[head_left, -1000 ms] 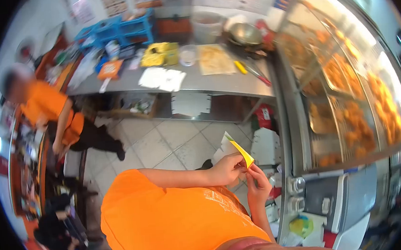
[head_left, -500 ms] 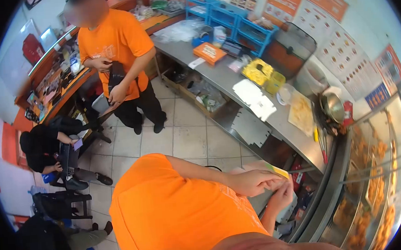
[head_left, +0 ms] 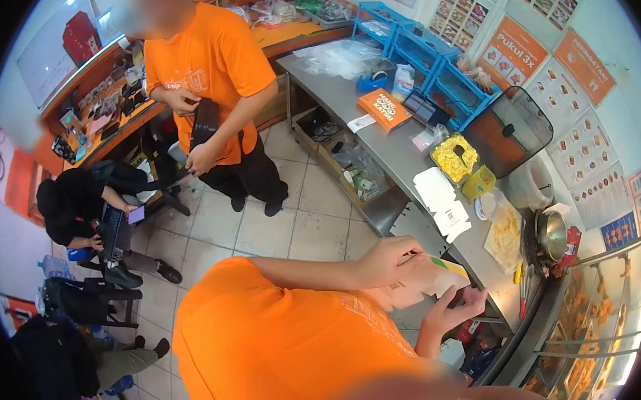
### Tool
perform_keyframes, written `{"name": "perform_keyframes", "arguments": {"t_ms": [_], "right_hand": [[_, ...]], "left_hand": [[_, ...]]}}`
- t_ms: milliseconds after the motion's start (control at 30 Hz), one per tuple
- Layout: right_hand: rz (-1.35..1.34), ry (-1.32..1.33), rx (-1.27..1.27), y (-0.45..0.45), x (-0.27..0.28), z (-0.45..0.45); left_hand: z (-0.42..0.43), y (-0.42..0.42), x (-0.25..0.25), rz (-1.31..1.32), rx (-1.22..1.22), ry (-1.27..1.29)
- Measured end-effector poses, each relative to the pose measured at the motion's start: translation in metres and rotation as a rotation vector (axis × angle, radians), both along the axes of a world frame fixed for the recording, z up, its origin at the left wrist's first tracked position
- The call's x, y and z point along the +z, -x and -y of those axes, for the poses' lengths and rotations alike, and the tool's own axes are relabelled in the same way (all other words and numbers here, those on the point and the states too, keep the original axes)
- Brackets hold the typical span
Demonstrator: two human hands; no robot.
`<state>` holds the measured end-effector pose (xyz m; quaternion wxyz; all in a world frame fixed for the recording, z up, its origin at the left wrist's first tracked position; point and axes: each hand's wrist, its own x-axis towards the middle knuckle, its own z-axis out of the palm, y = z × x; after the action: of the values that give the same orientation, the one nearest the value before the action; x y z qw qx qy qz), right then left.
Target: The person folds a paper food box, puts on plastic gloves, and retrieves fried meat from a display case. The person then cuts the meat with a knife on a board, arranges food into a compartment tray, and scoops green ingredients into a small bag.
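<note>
My left hand (head_left: 390, 263) pinches the upper edge of a partly folded white cardboard box (head_left: 408, 287) in front of my chest. The box has a yellow and green strip along its far edge, and part of it is hidden behind my fingers. Just below its right side is my right hand (head_left: 451, 314), with bent fingers held apart. Those fingertips are close to a loose flap; I cannot tell whether they touch it. Flat white cartons (head_left: 440, 203), one bearing a printed square code, lie on the metal counter (head_left: 376, 148) beyond the box.
On the counter are a yellow food tray (head_left: 454, 158), an orange box (head_left: 384, 110), blue racks (head_left: 429, 58), a cutting board (head_left: 503, 239) and a metal bowl (head_left: 553, 234). A glass display case (head_left: 597, 322) stands at right. A co-worker (head_left: 212, 81) stands at left; others sit nearby.
My right hand has come away from the strip edge and its fingers have spread. My left hand has risen slightly, and more of the box shows. The camera view has shifted.
</note>
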<state>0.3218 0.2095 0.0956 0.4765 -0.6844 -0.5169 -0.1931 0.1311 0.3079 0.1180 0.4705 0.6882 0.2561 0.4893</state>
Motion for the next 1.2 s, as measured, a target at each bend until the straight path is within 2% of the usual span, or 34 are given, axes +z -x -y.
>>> {"name": "perform_keyframes", "arguments": {"t_ms": [67,133,167,200,233,267,300,367,400,467,500,567,600,633,700,767,833,867,900,967,1000,1033,1133,1200], "right_hand": [[-0.020,0.060,0.601,-0.012,-0.009,0.007],[-0.223,0.170,0.647,0.021,0.015,0.007],[-0.555,0.080,0.561,0.042,0.028,0.004],[-1.006,-0.097,0.652,0.051,0.042,-0.005],[-1.066,-0.182,0.594,0.043,0.020,-0.012],[-1.083,-0.032,0.449,0.034,0.012,-0.016],[-1.144,0.016,0.451,0.030,0.027,-0.017],[-0.984,0.085,0.408,0.021,0.067,0.010],[-1.007,-0.022,0.275,0.014,0.058,0.020],[-0.370,-0.105,0.181,0.002,0.038,0.029],[-0.371,-0.138,0.129,-0.008,0.034,0.043],[-0.133,0.088,-0.088,-0.025,0.029,0.084],[0.051,0.120,-0.221,-0.031,0.030,0.111],[0.041,0.115,-0.255,-0.040,0.031,0.138],[0.287,0.338,-0.419,-0.053,0.034,0.182],[0.297,0.359,-0.485,-0.055,0.032,0.221],[0.093,0.106,-0.578,-0.051,0.030,0.256],[-0.029,-0.031,-0.572,-0.044,0.031,0.272],[-0.026,-0.030,-0.584,-0.039,0.027,0.283],[-0.580,-0.383,-0.510,-0.029,0.018,0.303],[-0.712,-0.407,-0.510,-0.028,0.018,0.316],[-0.713,-0.407,-0.523,-0.031,0.014,0.328],[-1.047,-0.818,-0.356,-0.037,0.004,0.361],[-1.088,-0.824,-0.334,-0.038,0.007,0.387]], "left_hand": [[-0.001,0.008,0.002,-0.074,0.029,-0.085],[-0.006,0.001,0.010,-0.162,0.026,-0.333],[-0.005,-0.002,0.015,-0.154,-0.007,-0.487],[-0.001,-0.007,0.020,-0.172,-0.079,-0.492],[-0.004,-0.011,0.018,-0.211,-0.135,-0.570],[-0.005,-0.019,0.017,-0.169,-0.185,-0.558],[-0.008,-0.025,0.001,-0.118,-0.231,-0.466],[-0.009,-0.040,-0.019,-0.060,-0.332,-0.268],[-0.007,-0.050,-0.021,-0.031,-0.364,-0.176],[-0.006,-0.068,-0.019,-0.051,-0.515,-0.170],[-0.006,-0.079,-0.020,-0.049,-0.518,-0.132],[-0.004,-0.104,-0.020,-0.104,-0.623,-0.203],[0.013,-0.117,-0.010,-0.148,-0.743,-0.170],[0.032,-0.131,-0.004,-0.201,-0.860,-0.132],[0.058,-0.163,-0.002,-0.221,-0.989,-0.145],[0.093,-0.190,0.000,-0.276,-1.151,-0.134],[0.133,-0.213,0.005,-0.258,-1.174,-0.144],[0.151,-0.224,0.003,-0.262,-1.150,-0.067],[0.169,-0.234,0.002,-0.268,-1.125,0.009],[0.208,-0.247,0.001,-0.286,-1.131,0.092],[0.227,-0.254,-0.004,-0.246,-1.185,0.118],[0.245,-0.260,-0.008,-0.206,-1.237,0.147],[0.298,-0.263,-0.007,-0.201,-1.360,0.111],[0.322,-0.264,-0.003,-0.218,-1.462,0.109]]}}
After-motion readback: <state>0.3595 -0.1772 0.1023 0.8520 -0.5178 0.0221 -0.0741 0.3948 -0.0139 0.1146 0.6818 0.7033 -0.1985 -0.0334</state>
